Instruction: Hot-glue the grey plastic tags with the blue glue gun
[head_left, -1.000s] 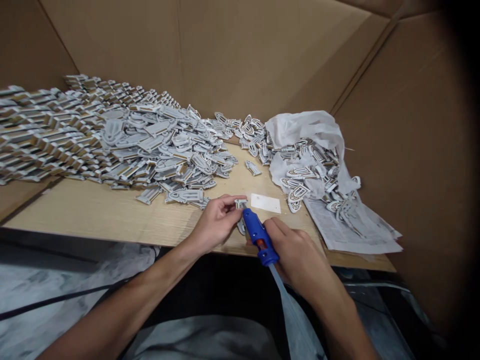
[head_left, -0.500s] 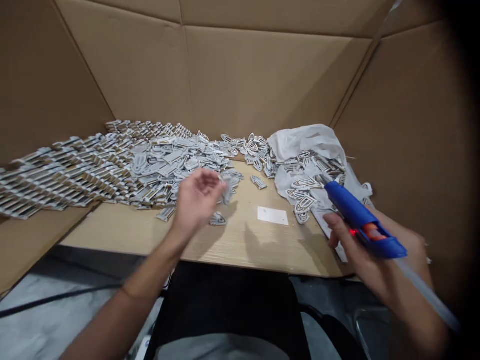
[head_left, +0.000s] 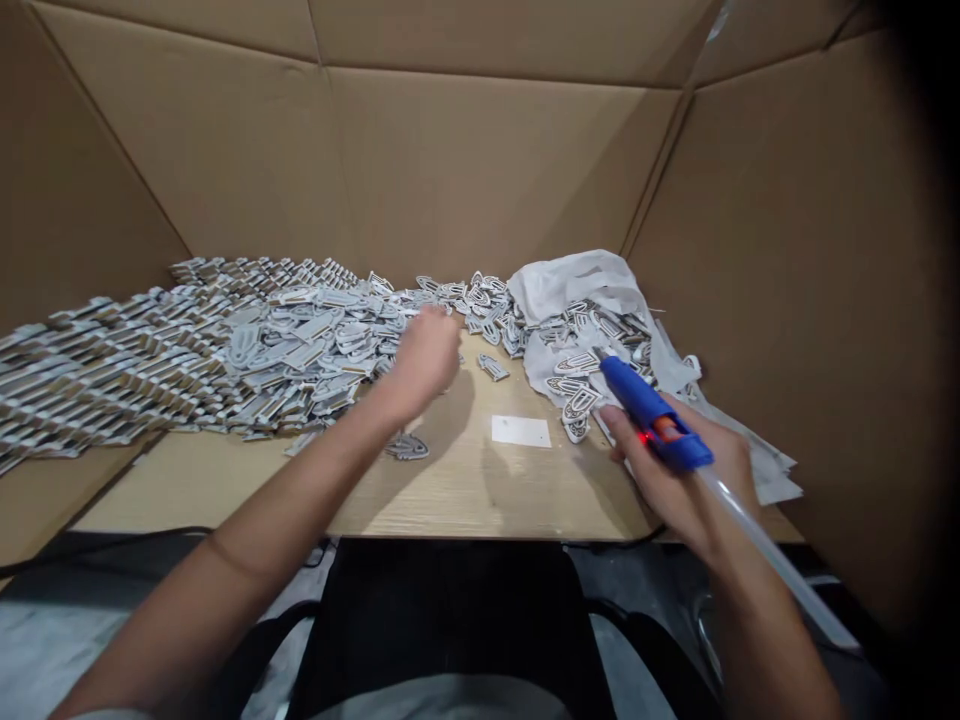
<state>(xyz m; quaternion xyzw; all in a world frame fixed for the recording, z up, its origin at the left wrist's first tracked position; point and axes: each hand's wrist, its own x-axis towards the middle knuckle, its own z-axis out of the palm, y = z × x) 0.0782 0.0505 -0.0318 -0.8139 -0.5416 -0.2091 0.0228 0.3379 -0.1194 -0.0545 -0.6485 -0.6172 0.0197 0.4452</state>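
My right hand is wrapped around a blue hot glue gun, with a clear glue stick trailing out of its back and a small red light lit. The nozzle points at the decorated arch-shaped pieces on the white plastic bag. My left hand reaches over the right edge of the heap of grey arch-shaped pieces. It is blurred and its fingers are turned away, so what they hold is hidden. Below its wrist lies one grey piece, and another loose piece lies to its right.
Neatly stacked pieces fill the left side. A white plastic bag with more pieces stands at the right. A white card lies on the wooden table. Tall cardboard walls enclose the back and sides.
My left hand has moved forward and turned over; the grey piece seen at its fingertips earlier is out of sight. The view has shifted slightly right. My right hand still holds the glue gun.
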